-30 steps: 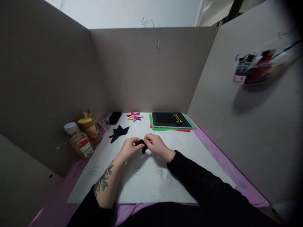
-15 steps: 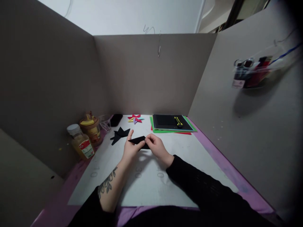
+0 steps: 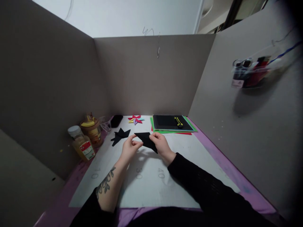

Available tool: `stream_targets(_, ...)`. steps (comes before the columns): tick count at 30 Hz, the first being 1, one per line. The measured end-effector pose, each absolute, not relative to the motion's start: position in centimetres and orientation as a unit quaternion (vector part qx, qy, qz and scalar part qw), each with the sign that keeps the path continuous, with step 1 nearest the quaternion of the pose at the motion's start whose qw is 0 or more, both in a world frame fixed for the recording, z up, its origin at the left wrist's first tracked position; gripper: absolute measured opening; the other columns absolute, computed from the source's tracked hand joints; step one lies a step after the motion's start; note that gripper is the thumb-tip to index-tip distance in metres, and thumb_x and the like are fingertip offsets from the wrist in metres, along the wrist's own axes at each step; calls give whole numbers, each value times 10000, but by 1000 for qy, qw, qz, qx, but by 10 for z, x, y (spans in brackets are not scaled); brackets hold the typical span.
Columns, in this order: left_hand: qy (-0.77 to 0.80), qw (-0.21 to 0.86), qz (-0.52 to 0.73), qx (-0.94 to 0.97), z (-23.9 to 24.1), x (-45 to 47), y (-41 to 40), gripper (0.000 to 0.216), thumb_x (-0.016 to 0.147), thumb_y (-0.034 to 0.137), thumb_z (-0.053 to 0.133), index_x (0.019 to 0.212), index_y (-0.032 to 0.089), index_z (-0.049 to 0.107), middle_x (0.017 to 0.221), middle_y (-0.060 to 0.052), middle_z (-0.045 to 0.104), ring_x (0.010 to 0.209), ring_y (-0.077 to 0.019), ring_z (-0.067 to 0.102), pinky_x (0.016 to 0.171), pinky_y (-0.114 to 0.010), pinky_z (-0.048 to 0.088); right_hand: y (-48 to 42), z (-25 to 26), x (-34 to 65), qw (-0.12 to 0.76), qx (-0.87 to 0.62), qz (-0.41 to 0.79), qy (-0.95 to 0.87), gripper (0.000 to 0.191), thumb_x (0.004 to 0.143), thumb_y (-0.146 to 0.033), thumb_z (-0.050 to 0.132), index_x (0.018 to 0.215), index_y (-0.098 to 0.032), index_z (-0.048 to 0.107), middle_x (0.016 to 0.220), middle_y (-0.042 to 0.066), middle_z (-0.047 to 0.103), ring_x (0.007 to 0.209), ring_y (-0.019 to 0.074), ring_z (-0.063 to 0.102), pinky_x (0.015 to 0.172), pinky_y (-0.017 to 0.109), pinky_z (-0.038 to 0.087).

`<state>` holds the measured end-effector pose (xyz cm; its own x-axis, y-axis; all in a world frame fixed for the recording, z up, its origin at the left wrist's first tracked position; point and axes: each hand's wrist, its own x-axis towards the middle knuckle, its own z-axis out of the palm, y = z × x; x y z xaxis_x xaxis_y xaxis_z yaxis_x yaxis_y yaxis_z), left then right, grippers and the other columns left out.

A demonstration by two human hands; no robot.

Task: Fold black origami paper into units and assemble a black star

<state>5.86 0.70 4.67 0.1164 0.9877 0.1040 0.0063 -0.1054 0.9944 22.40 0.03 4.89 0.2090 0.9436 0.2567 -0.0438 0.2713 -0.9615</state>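
A black folded paper piece (image 3: 146,139), triangular in outline, is held above the white mat (image 3: 151,176) between both hands. My left hand (image 3: 129,148) pinches its left underside with closed fingers. My right hand (image 3: 161,143) grips its right edge, thumb on top. A finished black folded paper shape (image 3: 120,135) lies on the mat just left of my hands. Farther back lies a small multicoloured paper star (image 3: 135,119).
A stack of coloured paper sheets (image 3: 172,124) with a black sheet and a yellow-handled tool on top sits at the back right. Two jars (image 3: 85,138) stand at the left edge. Cardboard walls enclose the desk; a clear holder of pens and scissors (image 3: 253,72) hangs on the right wall.
The black paper has opened from a small bunched piece into a wider triangle. My hands have lifted it and moved slightly farther from me.
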Motion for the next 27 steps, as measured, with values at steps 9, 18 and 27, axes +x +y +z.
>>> stream_targets(9,410,523,545,512,47,59,11,634,609,334,772,1152,131,514,778,-31,678,732,-148,620,706,-256,451,10,40,235,657,-465,418,-420,247,646,-377,651,582,-184,510,559,-40,465,552,116,391,543,246,320)
stream_targets(18,423,572,549,437,44,67,5,486,492,280,833,892,118,609,669,-6,644,630,-146,595,620,-251,444,-9,34,212,540,-456,461,-537,227,711,-366,609,621,-172,536,548,-49,467,514,99,393,498,225,303)
stream_targets(27,408,587,519,469,45,65,5,282,514,238,808,724,108,673,663,-35,673,619,-163,607,598,-249,445,-13,31,213,524,-461,475,-536,263,711,-386,617,589,-175,519,498,-62,431,463,85,359,457,217,271)
